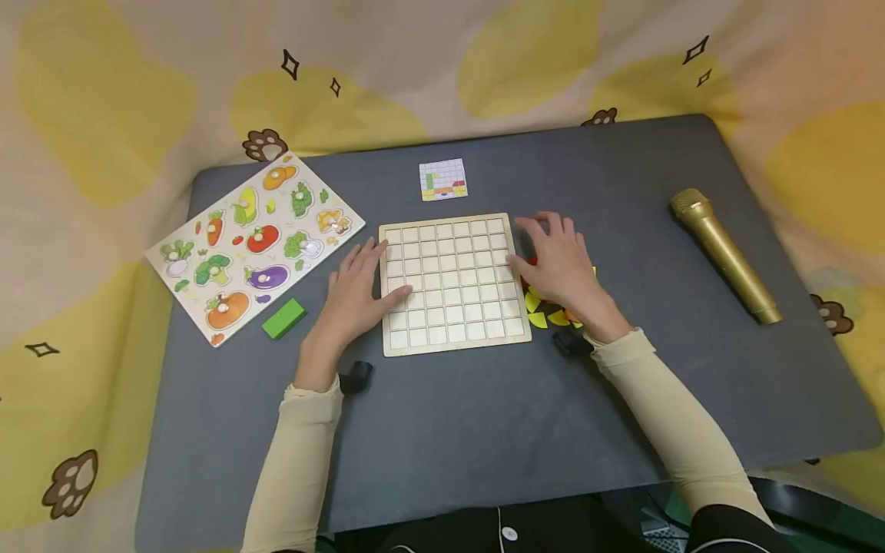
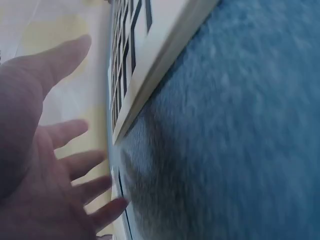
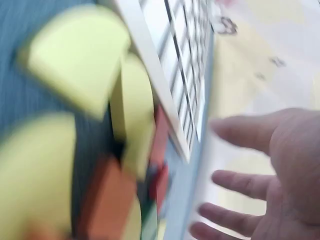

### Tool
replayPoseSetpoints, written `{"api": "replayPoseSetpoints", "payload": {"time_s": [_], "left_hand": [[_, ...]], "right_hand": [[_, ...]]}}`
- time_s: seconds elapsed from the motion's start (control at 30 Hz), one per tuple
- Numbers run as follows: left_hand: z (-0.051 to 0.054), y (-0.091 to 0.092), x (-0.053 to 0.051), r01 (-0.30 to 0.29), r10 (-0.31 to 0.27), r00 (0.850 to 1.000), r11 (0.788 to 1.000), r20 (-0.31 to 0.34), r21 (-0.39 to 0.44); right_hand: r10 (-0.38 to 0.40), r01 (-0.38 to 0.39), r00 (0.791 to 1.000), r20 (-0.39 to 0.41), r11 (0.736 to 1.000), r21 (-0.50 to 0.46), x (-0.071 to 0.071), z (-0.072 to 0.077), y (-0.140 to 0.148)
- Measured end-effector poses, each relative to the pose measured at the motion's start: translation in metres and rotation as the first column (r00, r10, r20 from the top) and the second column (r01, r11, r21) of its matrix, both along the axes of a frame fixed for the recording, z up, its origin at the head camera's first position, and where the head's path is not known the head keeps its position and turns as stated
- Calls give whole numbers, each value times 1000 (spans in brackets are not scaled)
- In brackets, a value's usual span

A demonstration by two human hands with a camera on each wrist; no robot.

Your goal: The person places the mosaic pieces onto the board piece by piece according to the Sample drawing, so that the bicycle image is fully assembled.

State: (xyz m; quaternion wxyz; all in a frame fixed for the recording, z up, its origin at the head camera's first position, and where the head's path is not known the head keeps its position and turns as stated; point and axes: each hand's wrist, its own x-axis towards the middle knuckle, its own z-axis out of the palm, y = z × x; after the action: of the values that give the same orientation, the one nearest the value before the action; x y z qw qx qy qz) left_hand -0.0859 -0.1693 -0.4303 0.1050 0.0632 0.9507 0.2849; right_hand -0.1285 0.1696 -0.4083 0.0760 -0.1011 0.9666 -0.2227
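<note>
A pale wooden grid board point(image 1: 455, 283) with white square cells lies mid-table. At its left edge my left hand point(image 1: 356, 296) is spread, the thumb over the cells; in the left wrist view the hand point(image 2: 55, 170) has separated, fairly straight fingers and holds nothing. Over the board's right edge my right hand point(image 1: 561, 265) hovers or rests, fingers relaxed; whether it touches the board I cannot tell. Beneath and beside it lie yellow pieces point(image 1: 537, 319), partly hidden by the hand. The right wrist view shows yellow quarter-round pieces point(image 3: 80, 55) and an orange block point(image 3: 109, 200) beside the board.
A small patterned card point(image 1: 443, 180) lies behind the board. At the left are a vegetable picture board point(image 1: 231, 261) with knobs and a green block point(image 1: 284, 319). A gold microphone point(image 1: 726, 257) lies at the right. Patterned cloth point(image 1: 387, 69) hangs behind the grey table point(image 1: 442, 438).
</note>
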Motion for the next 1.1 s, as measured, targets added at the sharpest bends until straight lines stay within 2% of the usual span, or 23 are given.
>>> {"api": "replayPoseSetpoints", "payload": {"time_s": [0.1, 0.2, 0.37, 0.53, 0.83, 0.93, 1.1], "left_hand": [[1, -9, 5, 11, -13, 998, 999, 54, 36], [2, -17, 10, 31, -34, 997, 998, 68, 47], [2, -27, 16, 66, -69, 995, 997, 69, 47], [1, -27, 16, 92, -95, 992, 995, 82, 34], [0, -27, 15, 80, -80, 992, 997, 96, 3], [-1, -27, 16, 78, -77, 992, 997, 104, -5], [-2, -26, 16, 75, -73, 993, 997, 91, -13]], "right_hand": [[-50, 53, 996, 71, 998, -42, -5, 4, 18], [-76, 85, 990, 121, 994, -73, -6, 7, 37], [-2, 18, 986, 167, 996, -92, -6, 5, 55], [-28, 42, 981, 191, 997, -72, -1, 1, 57], [-46, 57, 973, 228, 997, -42, 1, 5, 46], [-59, 68, 977, 207, 997, -35, 3, 8, 42], [-94, 100, 992, 80, 991, -86, 2, 12, 27]]}}
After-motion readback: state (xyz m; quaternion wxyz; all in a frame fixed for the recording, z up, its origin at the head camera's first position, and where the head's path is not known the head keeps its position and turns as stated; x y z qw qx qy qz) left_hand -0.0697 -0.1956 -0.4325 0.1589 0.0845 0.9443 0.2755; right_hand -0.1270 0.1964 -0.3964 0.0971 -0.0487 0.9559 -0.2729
